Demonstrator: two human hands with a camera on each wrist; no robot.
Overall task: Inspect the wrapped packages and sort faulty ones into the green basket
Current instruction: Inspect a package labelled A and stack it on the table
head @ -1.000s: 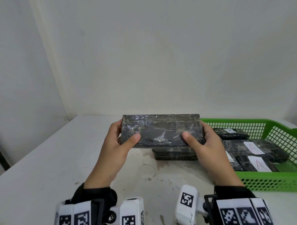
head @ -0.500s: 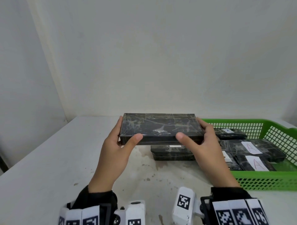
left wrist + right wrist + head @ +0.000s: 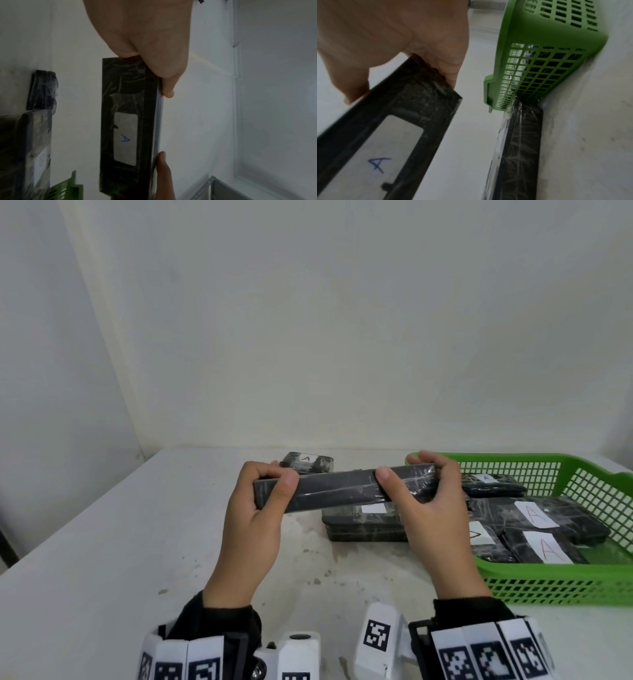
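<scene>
Both hands hold a flat black package [image 3: 339, 489] wrapped in clear film above the table, its long edge turned toward me. My left hand [image 3: 260, 491] grips its left end and my right hand [image 3: 421, 487] grips its right end. The wrist views show its underside [image 3: 126, 121] [image 3: 397, 135] with a white label marked with a blue "A". A green mesh basket [image 3: 561, 583] [image 3: 539, 60] stands at the right and holds several wrapped black packages with "A" labels [image 3: 548, 546].
Another wrapped package [image 3: 363, 525] [image 3: 520, 148] lies on the white table [image 3: 102, 559] right against the basket's left side. A smaller one [image 3: 306, 463] with an "A" label sits farther back near the wall.
The held package has tipped from its broad face toward me to edge-on, so the labelled side faces down. The small package behind it has come into view.
</scene>
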